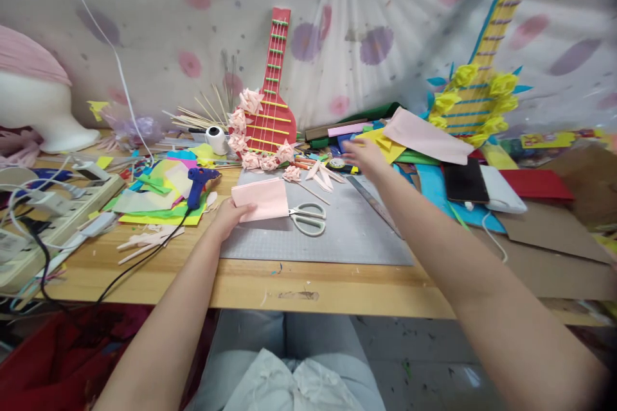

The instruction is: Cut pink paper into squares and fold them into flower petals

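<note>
My left hand [228, 219] pinches the left edge of a folded pale pink sheet [263, 199], over the grey cutting mat [270, 245]. The sheet covers the blades of the scissors [309, 218], whose pale handles stick out to its right. My right hand [364, 155] reaches to the back of the table, slightly blurred, with fingers stretched out and nothing visible in them. It is close to yellow sheets [393, 149] and a round tape measure [337, 163]. Pale pink petal strips [322, 176] and a pink paper flower [292, 173] lie at the mat's far edge.
A red toy guitar [272, 117] with pink flowers stands at the back. A blue glue gun [198, 185] rests on coloured sheets, its cord crossing the table. A metal ruler [373, 204] lies under my right forearm. A power strip [62, 225] is at left, a power bank [464, 181] at right.
</note>
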The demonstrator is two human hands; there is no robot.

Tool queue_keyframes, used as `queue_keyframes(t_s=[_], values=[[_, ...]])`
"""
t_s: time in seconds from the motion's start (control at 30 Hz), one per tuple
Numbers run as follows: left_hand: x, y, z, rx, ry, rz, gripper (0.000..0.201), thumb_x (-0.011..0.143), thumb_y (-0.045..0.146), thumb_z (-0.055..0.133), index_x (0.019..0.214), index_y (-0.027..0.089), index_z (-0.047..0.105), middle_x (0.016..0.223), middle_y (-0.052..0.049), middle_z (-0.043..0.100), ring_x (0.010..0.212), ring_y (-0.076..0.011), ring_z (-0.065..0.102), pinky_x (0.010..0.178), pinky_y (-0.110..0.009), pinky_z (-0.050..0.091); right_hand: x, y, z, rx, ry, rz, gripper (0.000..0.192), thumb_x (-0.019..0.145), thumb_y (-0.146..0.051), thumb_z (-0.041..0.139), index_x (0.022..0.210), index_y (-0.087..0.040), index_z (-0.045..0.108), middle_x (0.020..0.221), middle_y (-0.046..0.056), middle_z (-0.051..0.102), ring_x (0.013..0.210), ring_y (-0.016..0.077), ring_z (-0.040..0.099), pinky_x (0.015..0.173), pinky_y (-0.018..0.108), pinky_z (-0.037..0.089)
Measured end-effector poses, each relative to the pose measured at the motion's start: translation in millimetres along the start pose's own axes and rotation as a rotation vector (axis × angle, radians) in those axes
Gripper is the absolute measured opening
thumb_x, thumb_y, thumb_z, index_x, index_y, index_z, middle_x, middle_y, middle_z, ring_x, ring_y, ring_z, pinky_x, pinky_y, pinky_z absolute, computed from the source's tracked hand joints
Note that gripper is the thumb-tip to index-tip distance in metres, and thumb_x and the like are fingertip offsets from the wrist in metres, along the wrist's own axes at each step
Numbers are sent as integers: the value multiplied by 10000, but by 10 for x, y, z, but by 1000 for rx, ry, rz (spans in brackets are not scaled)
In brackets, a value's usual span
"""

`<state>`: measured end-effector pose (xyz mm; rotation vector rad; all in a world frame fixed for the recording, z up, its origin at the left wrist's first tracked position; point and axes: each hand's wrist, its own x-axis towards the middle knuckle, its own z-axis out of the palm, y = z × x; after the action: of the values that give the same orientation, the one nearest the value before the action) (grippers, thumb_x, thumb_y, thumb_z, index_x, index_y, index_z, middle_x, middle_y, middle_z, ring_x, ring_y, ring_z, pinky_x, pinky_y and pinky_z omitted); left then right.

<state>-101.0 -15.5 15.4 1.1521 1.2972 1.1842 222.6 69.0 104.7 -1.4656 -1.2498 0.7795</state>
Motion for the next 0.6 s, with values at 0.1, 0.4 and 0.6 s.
queue_keyframes(t_s=[0.1, 0.4, 0.6], values=[[14, 140, 21, 99, -237, -112, 537, 460, 327, 763, 945, 129, 645, 943, -96, 678, 890, -238, 613, 786, -335, 471, -362, -93, 592, -90, -575, -130, 582, 675, -375, 671, 1169, -164, 447, 1058, 94, 578, 893, 152, 576, 791, 303, 475], [78, 652, 61, 341, -517, -222, 567, 473, 223, 734, 1024, 156, 615, 938, -66, 672, 813, -212, 623, 689, -299, 486, -643, -86, 1102, -219, -1163, -58, 413, 580, -293, 723, 959, -172, 613, 945, 43, 638, 820, 173, 594, 681, 259, 476], [159, 475, 114, -110, -246, -181, 453, 600, 383, 695, 985, 156, 625, 903, -90, 676, 773, -207, 636, 650, -298, 506, -624, 77, 1160, 161, -928, 149, 292, 552, -185, 725, 824, -150, 622, 822, 33, 662, 720, 147, 605, 592, 219, 475]])
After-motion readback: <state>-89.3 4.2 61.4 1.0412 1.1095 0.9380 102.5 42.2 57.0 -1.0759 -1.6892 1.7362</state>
